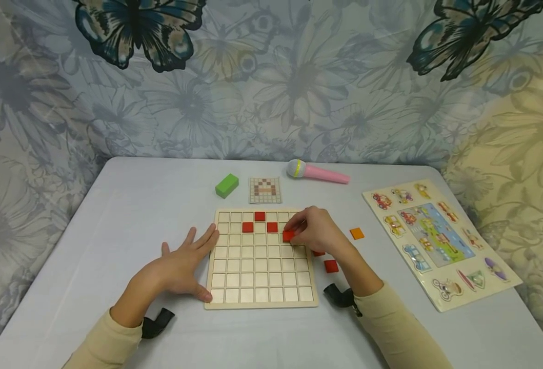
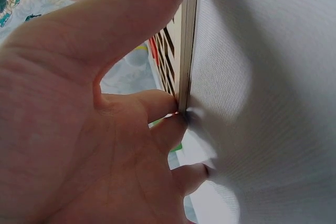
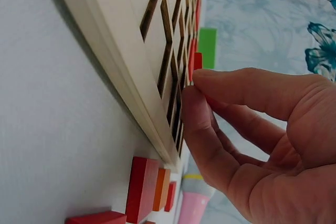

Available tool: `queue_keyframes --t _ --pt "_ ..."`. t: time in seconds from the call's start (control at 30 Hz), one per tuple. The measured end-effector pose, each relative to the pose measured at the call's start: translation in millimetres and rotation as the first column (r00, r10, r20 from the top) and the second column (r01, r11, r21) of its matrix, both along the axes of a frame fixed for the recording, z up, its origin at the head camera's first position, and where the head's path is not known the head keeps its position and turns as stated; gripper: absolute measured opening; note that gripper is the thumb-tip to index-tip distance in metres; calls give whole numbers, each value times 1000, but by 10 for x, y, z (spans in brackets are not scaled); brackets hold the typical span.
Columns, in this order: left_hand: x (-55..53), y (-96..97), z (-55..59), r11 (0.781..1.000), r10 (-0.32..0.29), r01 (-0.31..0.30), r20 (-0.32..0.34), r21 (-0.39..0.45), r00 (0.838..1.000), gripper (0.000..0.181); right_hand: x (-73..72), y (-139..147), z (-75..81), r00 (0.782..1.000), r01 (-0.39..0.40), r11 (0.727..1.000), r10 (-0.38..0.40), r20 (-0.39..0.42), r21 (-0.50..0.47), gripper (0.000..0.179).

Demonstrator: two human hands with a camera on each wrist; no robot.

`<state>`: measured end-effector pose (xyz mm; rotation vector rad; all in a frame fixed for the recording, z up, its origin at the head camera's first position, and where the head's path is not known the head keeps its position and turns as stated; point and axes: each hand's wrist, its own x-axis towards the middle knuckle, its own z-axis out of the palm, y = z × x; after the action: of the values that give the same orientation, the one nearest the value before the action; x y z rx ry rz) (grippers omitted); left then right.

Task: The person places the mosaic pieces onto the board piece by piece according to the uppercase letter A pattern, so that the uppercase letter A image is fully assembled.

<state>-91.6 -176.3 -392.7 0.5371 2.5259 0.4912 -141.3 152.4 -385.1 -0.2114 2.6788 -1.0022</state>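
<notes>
A wooden grid board [image 1: 261, 279] lies on the white table. Three red square tiles sit in its upper cells, one of them in the top row [image 1: 259, 216]. My right hand [image 1: 315, 230] pinches another red tile [image 1: 288, 236] between thumb and fingers, over the board's right side in the third row. In the right wrist view only a small edge of that held tile [image 3: 198, 60] shows past the fingertips. My left hand [image 1: 183, 266] lies spread, its fingers and thumb touching the board's left edge; the left wrist view shows the fingers against the board's side [image 2: 185, 51].
Loose red tiles [image 1: 331, 266] and an orange tile [image 1: 356, 233] lie right of the board. Behind it are a green block [image 1: 227, 185], a small pattern card [image 1: 265, 190] and a pink toy microphone [image 1: 322, 173]. A picture puzzle board [image 1: 442, 246] occupies the table's right side.
</notes>
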Motion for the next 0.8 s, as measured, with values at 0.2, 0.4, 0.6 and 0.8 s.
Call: queue_keyframes --t 0.2,0.4,0.6,0.8 --pt "0 -4 3 1000 -1 1 -5 -2 1000 140 13 -28 -10 999 -37 999 37 -19 10 21" --pt "-6 -10 -4 1000 1 -1 -4 2 1000 140 13 -41 -15 999 -47 998 48 -24 28 21" --pt "0 -9 -7 1000 1 -1 -7 6 1000 140 23 -55 -31 998 -50 998 51 -32 34 23" --pt "10 -3 -8 1000 7 -7 -3 12 1000 140 40 -71 -31 998 -55 998 56 -39 30 23"
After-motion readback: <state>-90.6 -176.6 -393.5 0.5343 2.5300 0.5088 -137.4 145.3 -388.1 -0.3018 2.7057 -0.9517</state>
